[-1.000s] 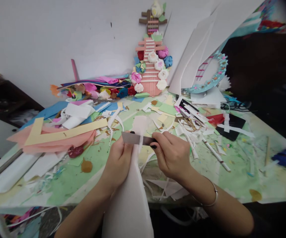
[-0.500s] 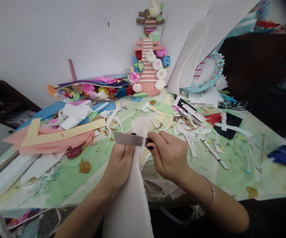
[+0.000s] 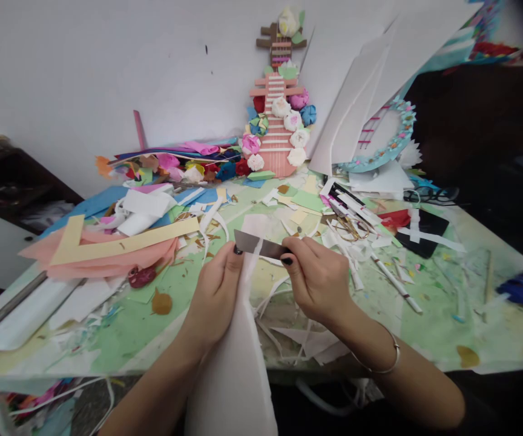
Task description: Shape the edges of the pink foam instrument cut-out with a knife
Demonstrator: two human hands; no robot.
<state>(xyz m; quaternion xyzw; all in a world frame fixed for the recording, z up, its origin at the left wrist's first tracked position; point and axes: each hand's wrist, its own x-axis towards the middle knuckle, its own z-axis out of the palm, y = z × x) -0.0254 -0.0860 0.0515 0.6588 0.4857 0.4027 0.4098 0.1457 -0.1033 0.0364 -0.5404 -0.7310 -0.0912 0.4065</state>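
Note:
My left hand (image 3: 216, 290) pinches the edge of a long white sheet (image 3: 236, 363) that runs from the table edge toward me. My right hand (image 3: 318, 278) is closed on the handle of a flat metal blade (image 3: 256, 244) that lies across the sheet's upper part, just above my left fingertips. Thin white strips (image 3: 279, 303) curl beside the sheet under my right hand.
The green table (image 3: 425, 327) is littered with paper scraps, white sticks (image 3: 395, 281) and scissors (image 3: 350, 227). Pink and cream strips (image 3: 116, 248) lie at left. A paper-flower guitar (image 3: 277, 121) and white boards (image 3: 361, 97) lean on the wall. A black card (image 3: 427, 230) sits right.
The blade has slid to the right across the sheet, with less of it sticking out left. My left hand stays on the sheet's edge.

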